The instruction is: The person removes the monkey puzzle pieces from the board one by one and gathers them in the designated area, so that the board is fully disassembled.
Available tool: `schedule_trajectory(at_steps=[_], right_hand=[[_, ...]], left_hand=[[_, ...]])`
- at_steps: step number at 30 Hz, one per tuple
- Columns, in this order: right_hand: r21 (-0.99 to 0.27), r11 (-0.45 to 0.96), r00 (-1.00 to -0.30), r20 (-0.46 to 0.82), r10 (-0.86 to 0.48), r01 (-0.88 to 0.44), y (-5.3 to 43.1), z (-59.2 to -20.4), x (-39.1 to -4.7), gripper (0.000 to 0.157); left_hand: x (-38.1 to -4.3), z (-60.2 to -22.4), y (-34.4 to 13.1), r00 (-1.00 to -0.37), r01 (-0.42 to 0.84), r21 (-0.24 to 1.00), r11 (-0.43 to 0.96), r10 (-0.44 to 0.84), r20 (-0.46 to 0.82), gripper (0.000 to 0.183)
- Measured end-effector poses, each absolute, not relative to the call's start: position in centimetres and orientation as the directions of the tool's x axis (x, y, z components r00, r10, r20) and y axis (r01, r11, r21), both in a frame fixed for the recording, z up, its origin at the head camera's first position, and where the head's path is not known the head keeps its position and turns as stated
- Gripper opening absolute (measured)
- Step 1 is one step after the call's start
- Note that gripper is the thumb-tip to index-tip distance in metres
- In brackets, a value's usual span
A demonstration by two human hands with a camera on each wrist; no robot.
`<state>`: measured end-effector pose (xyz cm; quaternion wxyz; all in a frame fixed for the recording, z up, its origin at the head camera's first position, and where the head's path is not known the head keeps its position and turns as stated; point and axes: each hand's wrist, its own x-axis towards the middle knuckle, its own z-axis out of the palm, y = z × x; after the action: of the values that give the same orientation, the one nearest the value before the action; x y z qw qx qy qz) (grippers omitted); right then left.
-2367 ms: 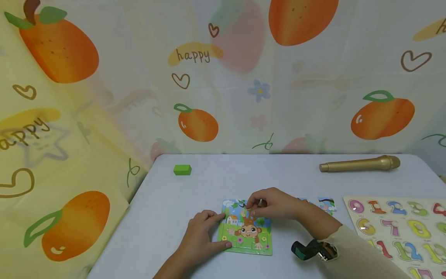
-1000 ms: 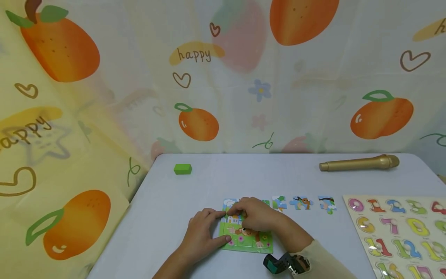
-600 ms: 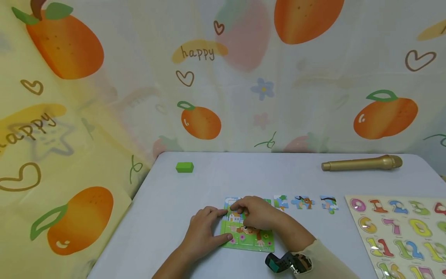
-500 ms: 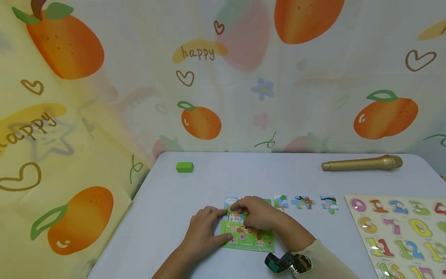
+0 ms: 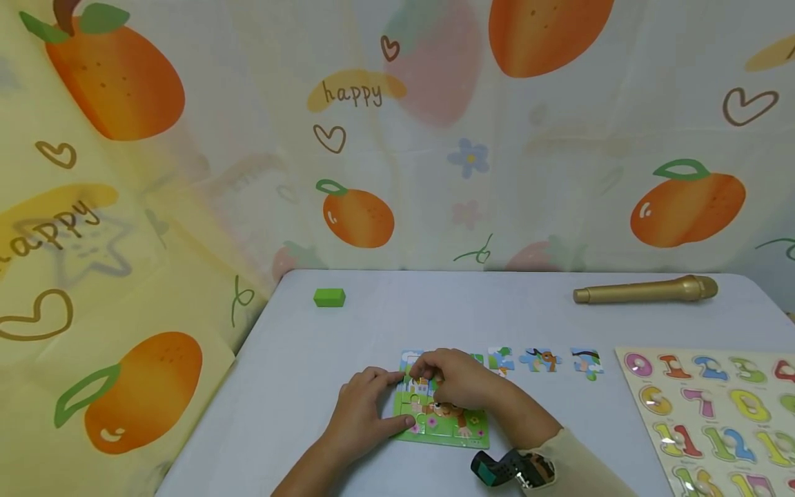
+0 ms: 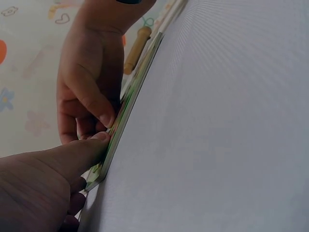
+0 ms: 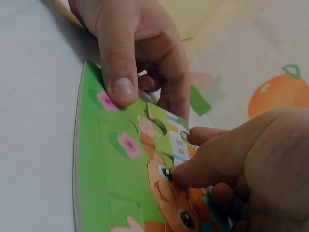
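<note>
In the head view a square monkey jigsaw puzzle (image 5: 437, 436) lies on the white table in a green frame. My left hand (image 5: 360, 407) holds its left side, thumb on the top face and index finger at the edge. My right hand (image 5: 462, 379) reaches over the upper part, its thumb and index finger pinching a puzzle piece (image 5: 419, 386) with a house on it. In the right wrist view dark gaps show round that house piece (image 7: 178, 145), which looks slightly raised. The right hand hides the monkey's upper part.
Loose jigsaw pieces lie right of the frame: a green-and-blue one (image 5: 500, 359), one with an animal (image 5: 541, 359) and one with a branch (image 5: 586, 363). A number board (image 5: 627, 386) is at the right. A gold microphone (image 5: 646, 290) and green block (image 5: 329, 297) lie farther back.
My right hand has moved left from the puzzle's top middle to the house piece. Since half a second ago, that piece has shifted slightly and gaps have appeared below it. The left hand stays put.
</note>
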<state>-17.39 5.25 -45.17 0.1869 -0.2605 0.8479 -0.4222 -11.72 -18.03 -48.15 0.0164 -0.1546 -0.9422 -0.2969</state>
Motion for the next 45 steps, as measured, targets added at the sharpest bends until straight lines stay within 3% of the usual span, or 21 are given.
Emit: schedule_trajectory(at_steps=[10, 20, 25, 45], right_hand=[[-0.861, 0.474, -0.814, -0.135, -0.565, -0.186, 5.1, -45.1, -17.3, 0.047], [-0.872, 0.447, -0.818, -0.102, -0.566, -0.201, 5.1, -44.9, -17.1, 0.023], [-0.864, 0.455, -0.818, -0.093, -0.567, -0.217, 5.1, -44.8, -17.0, 0.023], [-0.952, 0.301, -0.839, -0.119, -0.530, -0.055, 6.4, -44.3, -17.5, 0.023]], left_hand=[[-11.6, -47.9, -17.8, -0.955, 0.290, 0.563, 0.774, 0.270, 0.120, 0.071], [-11.6, -47.8, -17.9, -0.951, 0.304, 0.555, 0.775, 0.276, 0.136, 0.071], [-11.7, -47.9, -17.9, -0.953, 0.296, 0.560, 0.774, 0.275, 0.125, 0.071], [-11.8, -47.7, -17.8, -0.953, 0.294, 0.545, 0.785, 0.287, 0.099, 0.071]])
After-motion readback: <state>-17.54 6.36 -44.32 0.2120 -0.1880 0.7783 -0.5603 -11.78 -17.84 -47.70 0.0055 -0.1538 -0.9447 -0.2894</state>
